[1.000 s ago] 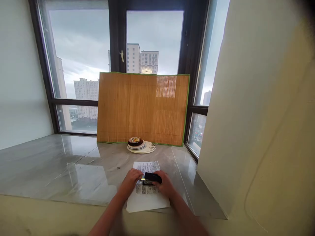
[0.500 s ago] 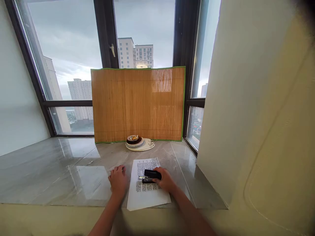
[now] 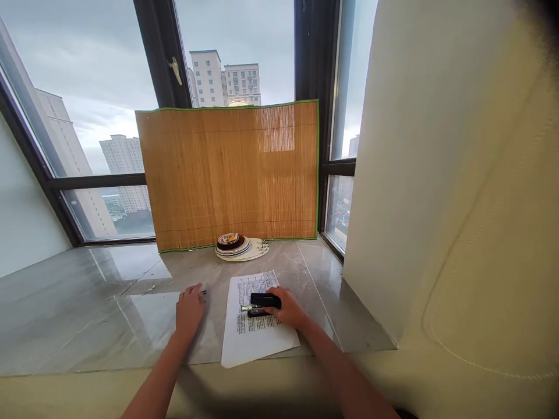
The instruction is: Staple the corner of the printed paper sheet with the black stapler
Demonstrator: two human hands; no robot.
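Grey stone-look window ledge [image 3: 109,326] with a shiny surface, set below dark-framed windows [image 3: 236,35]; a cloudy sky and tall pale buildings [image 3: 207,75] show outside. A pale wall [image 3: 437,174] rises on the right. At the back of the ledge, a brown slatted mat [image 3: 231,174] with green edging leans upright against the window. In front of its lower edge is a stack of dishes [image 3: 233,247], with a white oval plate [image 3: 259,250] at the bottom reaching out to the right.

Nearer the viewer, a sheet of printed paper [image 3: 257,346] lies flat, its near end at the front edge of the ledge. Over its printed lines is a black stapler [image 3: 265,300], pointing left, its top raised from its base and its metal part showing between them. The right hand [image 3: 288,307] has its grip closed around the stapler's right end. Well to the left of the paper, the left hand [image 3: 190,308] is low over the ledge, fingers bent, fingertips at a small grey piece [image 3: 204,293]. Whether that grip is closed on the piece, I cannot tell.
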